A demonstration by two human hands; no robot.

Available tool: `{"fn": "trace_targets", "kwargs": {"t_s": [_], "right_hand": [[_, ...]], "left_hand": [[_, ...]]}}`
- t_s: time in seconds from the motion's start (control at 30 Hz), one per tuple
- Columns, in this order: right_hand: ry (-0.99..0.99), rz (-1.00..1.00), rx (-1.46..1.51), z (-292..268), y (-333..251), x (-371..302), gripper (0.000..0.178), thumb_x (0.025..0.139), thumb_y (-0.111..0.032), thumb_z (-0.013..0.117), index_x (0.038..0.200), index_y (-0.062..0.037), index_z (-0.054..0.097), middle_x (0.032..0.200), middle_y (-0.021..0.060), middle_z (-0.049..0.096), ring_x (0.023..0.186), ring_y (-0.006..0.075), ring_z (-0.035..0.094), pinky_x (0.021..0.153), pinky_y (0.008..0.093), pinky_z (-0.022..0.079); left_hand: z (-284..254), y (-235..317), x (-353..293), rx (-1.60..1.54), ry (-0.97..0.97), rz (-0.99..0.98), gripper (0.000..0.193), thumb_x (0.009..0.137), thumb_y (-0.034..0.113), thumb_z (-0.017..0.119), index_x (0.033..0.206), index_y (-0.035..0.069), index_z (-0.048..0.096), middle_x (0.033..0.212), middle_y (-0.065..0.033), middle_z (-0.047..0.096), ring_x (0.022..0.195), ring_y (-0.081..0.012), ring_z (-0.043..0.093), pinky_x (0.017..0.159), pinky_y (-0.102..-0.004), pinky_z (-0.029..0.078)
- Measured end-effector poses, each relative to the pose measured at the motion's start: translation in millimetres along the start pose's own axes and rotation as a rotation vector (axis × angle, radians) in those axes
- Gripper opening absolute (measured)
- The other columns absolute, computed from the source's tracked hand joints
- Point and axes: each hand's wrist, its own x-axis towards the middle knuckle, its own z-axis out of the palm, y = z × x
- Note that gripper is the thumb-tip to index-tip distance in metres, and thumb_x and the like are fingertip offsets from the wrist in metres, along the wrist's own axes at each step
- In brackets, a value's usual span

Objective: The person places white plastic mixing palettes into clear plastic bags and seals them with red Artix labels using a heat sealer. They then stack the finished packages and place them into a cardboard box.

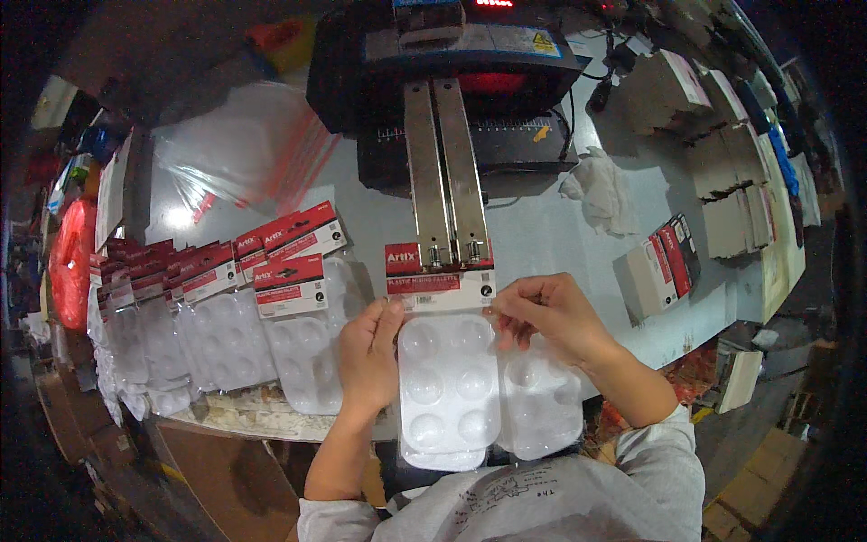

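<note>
In front of me is a white plastic paint palette (449,384) with round wells, in a clear bag under a red and white header card (456,294). My left hand (368,350) is closed on the card's lower left corner, thumb on top. At the right corner of the card, my right hand (558,318) pinches the edge with its fingers bent. Two metal arms (442,172) of a black machine (470,63) reach toward me, their tips over the card's upper part. Another bagged palette (542,406) lies beneath my right hand.
Several carded palettes (221,334) overlap in a row on the left. Clear bags with red edges (244,154) lie behind them. On the right are a crumpled white cloth (599,191), a pack of header cards (655,271) and stacks of cards (731,172).
</note>
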Motion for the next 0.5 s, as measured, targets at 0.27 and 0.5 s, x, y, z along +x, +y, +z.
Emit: {"fn": "trace_targets", "kwargs": {"t_s": [0.27,0.5], "right_hand": [[0.039,-0.124,0.106,-7,7,24,0.017,0.088,-0.012,0.055,0.085,0.0028,0.063,0.076,0.0078,0.062,0.057,0.0108,0.059,0.052,0.0221,0.044],[0.786,-0.856,-0.959,-60,7,0,0.030,0.079,-0.012,0.067,0.101,0.0061,0.059,0.096,0.0149,0.063,0.092,0.0249,0.059,0.081,0.0322,0.046]], "left_hand": [[17,-7,23,-0.213,0.111,0.141,0.029,0.095,0.021,0.043,0.087,-0.001,0.058,0.068,-0.0030,0.056,0.067,-0.0090,0.047,0.064,-0.0229,0.039],[-15,-11,13,-0.035,0.278,0.140,0.027,0.093,0.023,0.047,0.093,-0.001,0.059,0.079,-0.0044,0.058,0.076,-0.0119,0.050,0.072,-0.0265,0.041]]}}
